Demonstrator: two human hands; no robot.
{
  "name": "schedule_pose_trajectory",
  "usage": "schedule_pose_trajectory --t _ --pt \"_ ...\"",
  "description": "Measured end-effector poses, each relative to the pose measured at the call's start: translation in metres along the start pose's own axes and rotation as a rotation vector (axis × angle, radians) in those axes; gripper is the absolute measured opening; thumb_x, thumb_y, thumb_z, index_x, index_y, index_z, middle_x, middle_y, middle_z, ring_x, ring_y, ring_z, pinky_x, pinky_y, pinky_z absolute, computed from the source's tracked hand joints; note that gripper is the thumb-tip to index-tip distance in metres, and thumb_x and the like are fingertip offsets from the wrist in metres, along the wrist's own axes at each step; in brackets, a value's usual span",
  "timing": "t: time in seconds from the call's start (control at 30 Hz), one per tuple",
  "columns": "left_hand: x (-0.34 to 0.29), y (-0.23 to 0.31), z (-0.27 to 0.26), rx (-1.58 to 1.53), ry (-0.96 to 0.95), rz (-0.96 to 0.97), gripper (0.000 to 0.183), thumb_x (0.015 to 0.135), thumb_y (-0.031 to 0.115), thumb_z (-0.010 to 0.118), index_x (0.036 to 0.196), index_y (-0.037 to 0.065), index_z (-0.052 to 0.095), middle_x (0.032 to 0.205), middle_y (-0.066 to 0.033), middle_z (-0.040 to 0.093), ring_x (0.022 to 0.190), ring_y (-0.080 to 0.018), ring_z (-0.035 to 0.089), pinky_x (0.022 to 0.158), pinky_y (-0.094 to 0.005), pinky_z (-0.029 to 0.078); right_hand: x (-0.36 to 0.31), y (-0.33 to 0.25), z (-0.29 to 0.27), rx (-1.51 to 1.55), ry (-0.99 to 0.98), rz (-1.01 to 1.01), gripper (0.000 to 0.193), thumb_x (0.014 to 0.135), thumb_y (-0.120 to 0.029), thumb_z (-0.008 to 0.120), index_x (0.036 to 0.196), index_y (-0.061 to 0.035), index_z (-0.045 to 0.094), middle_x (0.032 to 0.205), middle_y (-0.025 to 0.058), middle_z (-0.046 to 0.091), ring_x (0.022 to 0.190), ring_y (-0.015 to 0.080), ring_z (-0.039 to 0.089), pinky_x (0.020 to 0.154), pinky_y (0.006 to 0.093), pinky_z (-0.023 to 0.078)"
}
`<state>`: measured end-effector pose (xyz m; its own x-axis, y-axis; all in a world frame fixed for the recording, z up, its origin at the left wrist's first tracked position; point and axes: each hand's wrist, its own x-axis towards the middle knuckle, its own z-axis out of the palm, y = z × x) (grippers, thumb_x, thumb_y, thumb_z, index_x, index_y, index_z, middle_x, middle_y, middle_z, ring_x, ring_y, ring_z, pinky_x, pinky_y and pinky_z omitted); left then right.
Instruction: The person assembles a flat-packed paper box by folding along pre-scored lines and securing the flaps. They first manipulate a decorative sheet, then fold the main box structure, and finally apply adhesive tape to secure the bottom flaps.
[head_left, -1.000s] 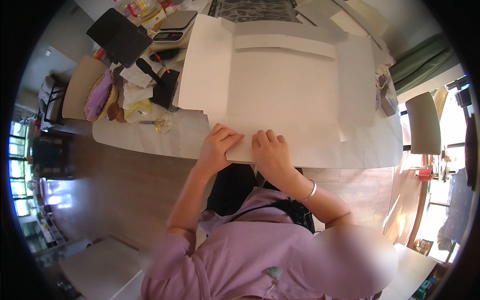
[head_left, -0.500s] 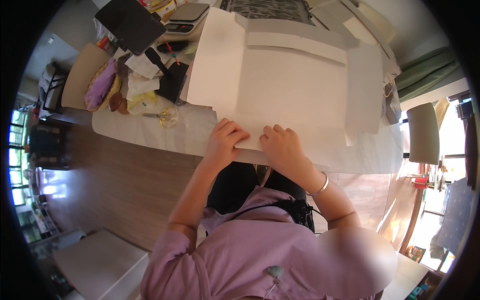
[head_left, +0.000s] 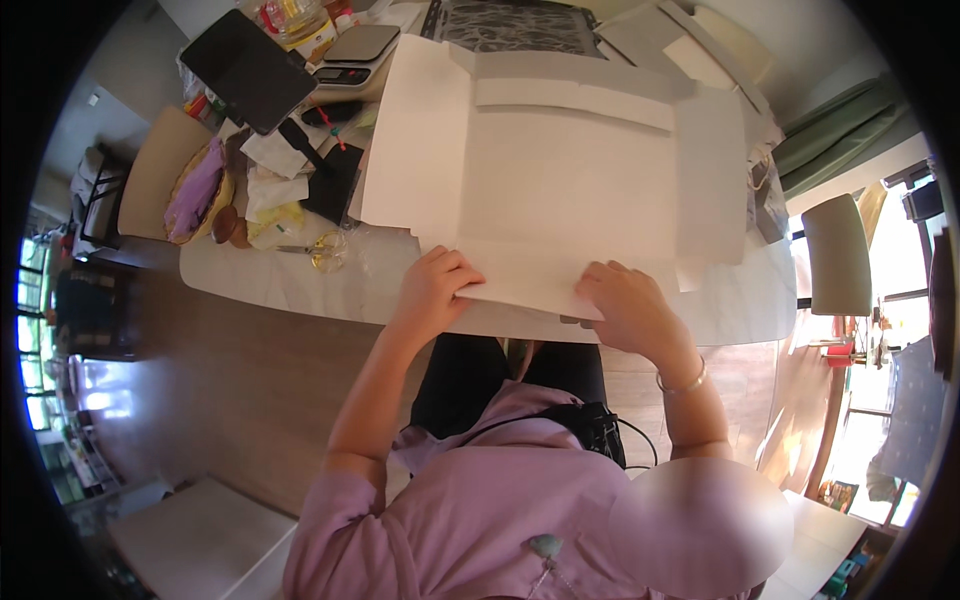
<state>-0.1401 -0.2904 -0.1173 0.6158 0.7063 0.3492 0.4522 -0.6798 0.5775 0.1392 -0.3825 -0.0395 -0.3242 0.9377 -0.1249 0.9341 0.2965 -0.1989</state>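
At the far left a beige chair (head_left: 150, 180) is set against the counter (head_left: 270, 285), and beside it a woven basket (head_left: 222, 205) is filled with purple cloth (head_left: 197, 190). Next, a rounded brown object (head_left: 228, 225) is seen near crumpled white tissues (head_left: 275, 190), with scissors (head_left: 328, 255) laid close to the near edge, their handles looped and yellowish. Above these, a flat black tablet (head_left: 250, 70) is held up on a stand (head_left: 332, 187), whose square dark base is placed just beside the card's left flap, so that side is crowded. Behind, clear bottles (head_left: 290, 22) and a scale (head_left: 360, 48) are grouped.

The middle of the counter is covered by the card (head_left: 565, 175), an opened, smooth, pale sheet with creased side flaps and a raised strip along its far part. Its near edge is pinched at the left by the left hand (head_left: 437, 288) and at the right by the right hand (head_left: 632, 305); the hands are set apart, fingers closed on the card. Beyond the far edge a dark, mottled tray (head_left: 510, 24) is partly hidden.

To the right, folded board (head_left: 690, 55) is stacked, and the end is bordered by a draped green curtain (head_left: 835, 140).
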Motion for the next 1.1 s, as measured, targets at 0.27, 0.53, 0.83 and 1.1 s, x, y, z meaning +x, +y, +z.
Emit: schedule_pose_trajectory --t 0.27,0.53,0.83,1.1 --pt "0.012 0.066 -0.026 0.247 -0.140 0.093 0.034 0.061 0.011 0.076 0.095 0.007 0.072 0.091 -0.0036 0.066 0.092 -0.0247 0.061 0.088 -0.0375 0.046 -0.029 -0.005 0.031 -0.193 0.322 0.025 0.016 0.070 -0.002 0.064 0.086 -0.0057 0.062 0.086 0.0046 0.057 0.082 0.0214 0.059 0.065 0.0337 0.047" --pt "0.030 0.099 0.021 0.365 -0.376 0.102 0.031 0.064 0.010 0.071 0.094 0.004 0.067 0.096 -0.0088 0.062 0.096 -0.0262 0.059 0.082 -0.0384 0.048 -0.012 -0.004 0.039 -0.210 0.296 -0.016 0.015 0.067 0.001 0.064 0.077 -0.0074 0.055 0.083 0.0049 0.054 0.079 0.0228 0.057 0.060 0.0341 0.045" --pt "0.059 0.097 0.006 0.257 -0.562 0.082 0.031 0.062 0.015 0.075 0.088 0.001 0.068 0.096 -0.0099 0.061 0.094 -0.0285 0.060 0.076 -0.0396 0.052 0.006 0.009 0.023 -0.207 0.096 -0.038 0.007 0.069 -0.005 0.071 0.071 -0.0091 0.066 0.083 0.0038 0.060 0.080 0.0211 0.065 0.061 0.0343 0.053" --pt "0.055 0.088 0.045 0.375 -0.371 0.127 0.013 0.065 0.003 0.069 0.078 0.003 0.065 0.089 -0.0103 0.059 0.091 -0.0287 0.060 0.074 -0.0381 0.054 0.004 0.011 0.022 -0.116 0.096 -0.029 0.008 0.068 -0.004 0.071 0.072 -0.0079 0.066 0.085 0.0061 0.061 0.082 0.0247 0.065 0.063 0.0363 0.054"
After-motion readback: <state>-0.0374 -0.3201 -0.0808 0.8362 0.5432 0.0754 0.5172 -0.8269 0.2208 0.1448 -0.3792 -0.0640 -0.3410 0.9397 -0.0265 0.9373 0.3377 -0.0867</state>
